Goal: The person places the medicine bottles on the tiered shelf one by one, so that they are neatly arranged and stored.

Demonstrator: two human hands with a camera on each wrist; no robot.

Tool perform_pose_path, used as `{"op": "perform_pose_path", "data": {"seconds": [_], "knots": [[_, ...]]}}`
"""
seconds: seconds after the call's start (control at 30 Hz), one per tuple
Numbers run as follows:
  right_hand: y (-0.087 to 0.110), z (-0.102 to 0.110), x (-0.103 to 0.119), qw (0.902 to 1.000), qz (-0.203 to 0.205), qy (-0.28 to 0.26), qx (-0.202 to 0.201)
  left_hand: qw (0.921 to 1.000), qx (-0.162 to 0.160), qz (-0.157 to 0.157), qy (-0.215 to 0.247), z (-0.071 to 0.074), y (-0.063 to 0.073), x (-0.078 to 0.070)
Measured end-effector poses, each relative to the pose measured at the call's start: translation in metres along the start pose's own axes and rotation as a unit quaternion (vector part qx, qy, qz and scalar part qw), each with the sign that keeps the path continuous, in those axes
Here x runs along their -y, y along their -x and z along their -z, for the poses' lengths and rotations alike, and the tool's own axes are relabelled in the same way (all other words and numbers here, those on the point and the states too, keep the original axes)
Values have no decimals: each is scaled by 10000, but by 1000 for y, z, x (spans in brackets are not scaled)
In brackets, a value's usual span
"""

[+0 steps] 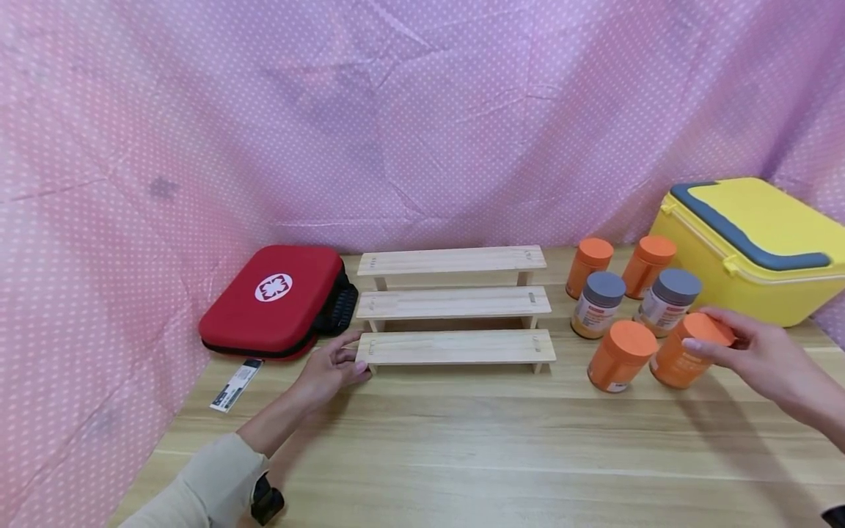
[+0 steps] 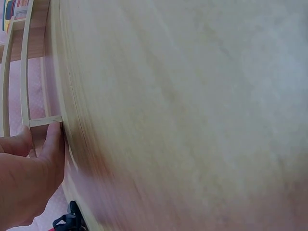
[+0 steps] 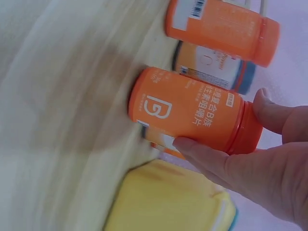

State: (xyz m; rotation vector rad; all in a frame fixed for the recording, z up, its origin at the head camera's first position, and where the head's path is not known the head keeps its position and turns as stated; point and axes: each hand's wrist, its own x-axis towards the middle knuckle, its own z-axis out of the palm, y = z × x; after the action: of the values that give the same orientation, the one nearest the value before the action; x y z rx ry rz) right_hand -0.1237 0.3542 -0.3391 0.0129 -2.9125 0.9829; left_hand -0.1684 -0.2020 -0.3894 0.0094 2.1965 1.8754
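Note:
A wooden three-step display rack (image 1: 455, 347) stands in the middle of the table. My left hand (image 1: 330, 372) is at its left end; in the left wrist view, thumb and finger (image 2: 54, 137) pinch the end of the lowest step by its leg. At the right, my right hand (image 1: 769, 359) grips an orange vitamin bottle (image 3: 187, 108) around its lid and side. The bottle leans slightly, its printed label facing the right wrist camera. Beside it is another orange bottle (image 1: 622, 356). Behind are two grey-lidded bottles (image 1: 597, 304) and two more orange bottles (image 1: 590, 268).
A red first-aid case (image 1: 277, 301) lies left of the rack, with a black item (image 1: 339, 308) against it and a white label strip (image 1: 236, 385) in front. A yellow box (image 1: 739, 249) with a grey handle stands behind the right hand. Pink dotted cloth (image 1: 422, 132) hangs behind.

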Motion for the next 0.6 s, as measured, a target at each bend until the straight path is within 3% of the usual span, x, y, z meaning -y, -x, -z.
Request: {"op": "perform_pose_path", "data": {"seconds": [0.23, 0.4, 0.5, 0.6], "knots": [[-4, 26, 18, 9965, 282, -439, -659, 10000, 34, 61, 33, 1, 0, 0], [-16, 48, 49, 9812, 797, -1381, -1087, 9999, -11, 114, -12, 1, 0, 0], [-26, 59, 74, 9755, 1023, -1660, -1018, 9999, -11, 121, -20, 1, 0, -1], [-38, 66, 106, 9868, 884, -1157, -704, 10000, 32, 58, 2, 1, 0, -1]]}}
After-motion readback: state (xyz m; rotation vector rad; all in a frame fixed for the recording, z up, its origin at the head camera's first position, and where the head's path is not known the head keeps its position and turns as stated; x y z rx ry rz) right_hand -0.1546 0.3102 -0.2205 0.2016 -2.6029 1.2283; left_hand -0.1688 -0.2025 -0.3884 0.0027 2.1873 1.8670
